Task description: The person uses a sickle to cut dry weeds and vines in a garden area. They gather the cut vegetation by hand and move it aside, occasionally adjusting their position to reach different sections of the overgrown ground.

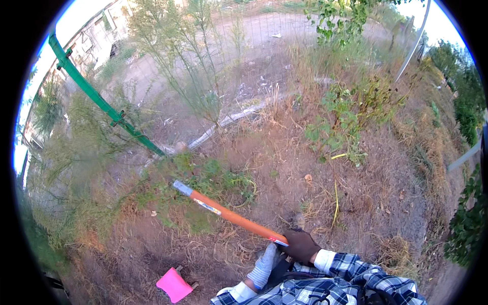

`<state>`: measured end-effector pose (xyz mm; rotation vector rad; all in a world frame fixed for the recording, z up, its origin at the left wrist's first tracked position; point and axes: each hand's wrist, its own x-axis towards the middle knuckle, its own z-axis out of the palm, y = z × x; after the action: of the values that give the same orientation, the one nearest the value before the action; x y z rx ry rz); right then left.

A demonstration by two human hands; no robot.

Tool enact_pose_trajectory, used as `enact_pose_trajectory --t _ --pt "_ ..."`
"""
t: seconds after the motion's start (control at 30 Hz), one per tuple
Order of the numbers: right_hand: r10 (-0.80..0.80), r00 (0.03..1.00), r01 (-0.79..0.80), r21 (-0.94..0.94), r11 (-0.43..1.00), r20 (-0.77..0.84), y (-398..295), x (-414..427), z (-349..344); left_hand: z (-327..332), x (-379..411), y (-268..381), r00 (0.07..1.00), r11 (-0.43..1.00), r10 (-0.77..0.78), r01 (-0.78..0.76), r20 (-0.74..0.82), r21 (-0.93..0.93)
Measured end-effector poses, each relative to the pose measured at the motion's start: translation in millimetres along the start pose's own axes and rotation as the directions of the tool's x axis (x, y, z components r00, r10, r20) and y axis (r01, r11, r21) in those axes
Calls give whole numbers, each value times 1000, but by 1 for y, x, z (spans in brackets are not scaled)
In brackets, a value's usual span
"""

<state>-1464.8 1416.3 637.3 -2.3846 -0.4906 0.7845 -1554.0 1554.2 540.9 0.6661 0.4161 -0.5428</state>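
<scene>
An orange shaft with a grey metal end, the handle of a long tool (244, 222), slants from the person's body up and left over the weeds. My right hand (301, 246), in a dark brown glove, is closed around its near part. Close below it is my left hand (264, 268), in a light grey-and-blue knit glove, near the handle's lower end; whether its fingers grip anything is hidden. Green weeds (213, 179) grow around the metal end. Whatever working head the tool has cannot be made out.
A green metal fence post (95, 97) leans at the left, with wire mesh and a pale kerb (228, 119) beyond. A bright pink object (174, 285) lies on the dry ground at lower left. Leafy plants (339, 122) and a yellow stem (336, 204) are at the right.
</scene>
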Motion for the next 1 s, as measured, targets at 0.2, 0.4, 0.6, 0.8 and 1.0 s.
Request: enact_pose_trajectory --t 0.2,0.4,0.6,0.8,1.0 --pt "-65 998 65 18 998 6 37 33 -10 40 32 20 990 994 -44 57 -135 96" --pt "-25 993 24 10 1000 113 77 76 -64 101 83 60 969 988 -145 151 -198 13" --pt "40 995 -48 86 995 91 136 104 -109 119 159 52 985 980 -74 101 -156 174" --pt "25 998 -33 127 991 62 161 131 -144 132 201 72 990 737 99 -7 -98 676" --pt "177 983 -184 231 955 50 163 151 -177 174 227 123 989 -77 111 109 -100 991"
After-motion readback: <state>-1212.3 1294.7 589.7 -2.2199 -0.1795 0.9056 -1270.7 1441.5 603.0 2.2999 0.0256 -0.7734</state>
